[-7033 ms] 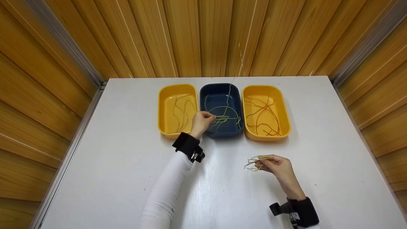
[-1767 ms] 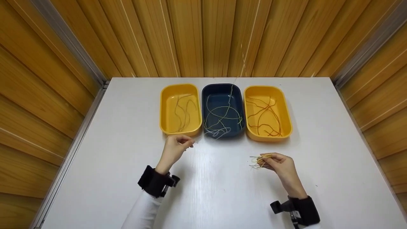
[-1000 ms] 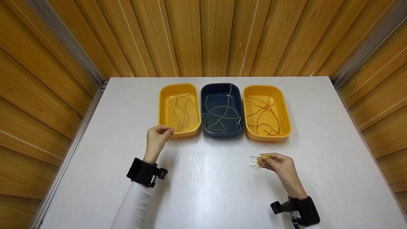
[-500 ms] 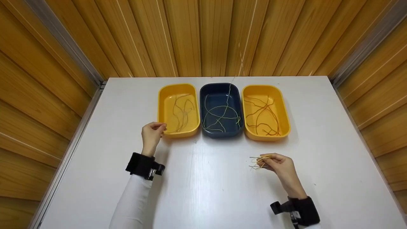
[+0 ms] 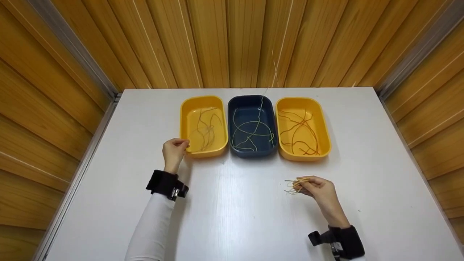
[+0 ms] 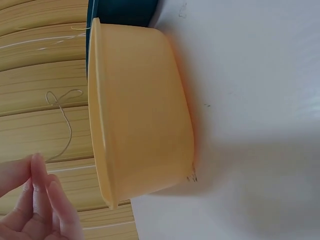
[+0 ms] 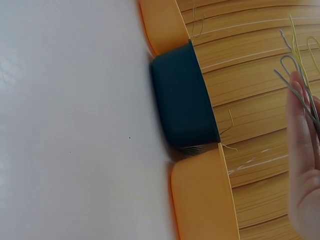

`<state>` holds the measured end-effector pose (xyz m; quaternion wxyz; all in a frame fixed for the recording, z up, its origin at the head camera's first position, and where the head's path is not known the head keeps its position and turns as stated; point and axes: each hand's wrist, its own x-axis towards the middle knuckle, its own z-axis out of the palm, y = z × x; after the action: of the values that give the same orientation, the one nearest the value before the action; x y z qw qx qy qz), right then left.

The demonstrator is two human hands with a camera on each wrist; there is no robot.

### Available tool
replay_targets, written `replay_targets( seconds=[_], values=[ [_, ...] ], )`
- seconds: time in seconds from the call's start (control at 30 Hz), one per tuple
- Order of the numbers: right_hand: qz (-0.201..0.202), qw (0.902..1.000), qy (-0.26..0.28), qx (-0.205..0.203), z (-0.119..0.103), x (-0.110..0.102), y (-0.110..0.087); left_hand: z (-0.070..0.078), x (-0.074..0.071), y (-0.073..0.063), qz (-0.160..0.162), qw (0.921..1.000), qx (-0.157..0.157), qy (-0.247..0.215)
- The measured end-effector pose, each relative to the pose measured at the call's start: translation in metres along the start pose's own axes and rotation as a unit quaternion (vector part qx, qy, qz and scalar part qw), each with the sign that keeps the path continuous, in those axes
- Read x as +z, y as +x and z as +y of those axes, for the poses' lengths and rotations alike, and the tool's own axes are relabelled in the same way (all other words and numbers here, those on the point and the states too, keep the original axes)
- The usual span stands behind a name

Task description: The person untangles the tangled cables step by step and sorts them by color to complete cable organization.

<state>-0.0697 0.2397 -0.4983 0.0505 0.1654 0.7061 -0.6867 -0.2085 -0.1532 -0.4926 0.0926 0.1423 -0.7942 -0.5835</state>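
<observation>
My left hand [image 5: 173,154] pinches the end of a thin greyish cord [image 6: 69,130] between thumb and fingertips, at the front left corner of the left yellow bin [image 5: 183,119]. In the left wrist view the cord curves up beyond the bin's rim to a small loop at its far end. In the head view it hangs over the bin, faint against other thin cords [image 5: 199,127] lying inside. My right hand [image 5: 320,190] holds a bundle of bent yellow and grey cords [image 7: 295,50] over the table, in front of the right yellow bin [image 5: 326,127].
Between the yellow bins stands a dark blue bin [image 5: 230,112] with yellow-green cords [image 5: 259,125], one reaching past its back rim. Orange-red cords [image 5: 301,123] lie in the right bin. All three stand on a white table [image 5: 232,210] before a wood-patterned wall [image 5: 246,43].
My left hand has moved from the blue bin, where it held yellow-green cord, to the left bin, bringing the greyish cord over it. My right hand has stayed nearly still with its bundle.
</observation>
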Motion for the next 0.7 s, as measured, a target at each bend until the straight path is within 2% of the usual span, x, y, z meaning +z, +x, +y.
replay_targets(
  seconds=[0.27, 0.57, 0.7],
  values=[
    [-0.012, 0.9999, 0.006, -0.008, 0.002, 0.0, -0.001, -0.001, 0.01, 0.002, 0.002, 0.998, 0.025, 0.059],
    [-0.014, 0.9999, 0.001, -0.008, 0.002, 0.0, -0.002, -0.001, 0.019, 0.005, -0.017, 0.9956, 0.016, 0.091],
    [-0.013, 0.9999, 0.0, -0.011, 0.001, 0.0, -0.002, 0.0, 0.022, 0.006, -0.022, 0.9944, 0.023, 0.101]
  ],
)
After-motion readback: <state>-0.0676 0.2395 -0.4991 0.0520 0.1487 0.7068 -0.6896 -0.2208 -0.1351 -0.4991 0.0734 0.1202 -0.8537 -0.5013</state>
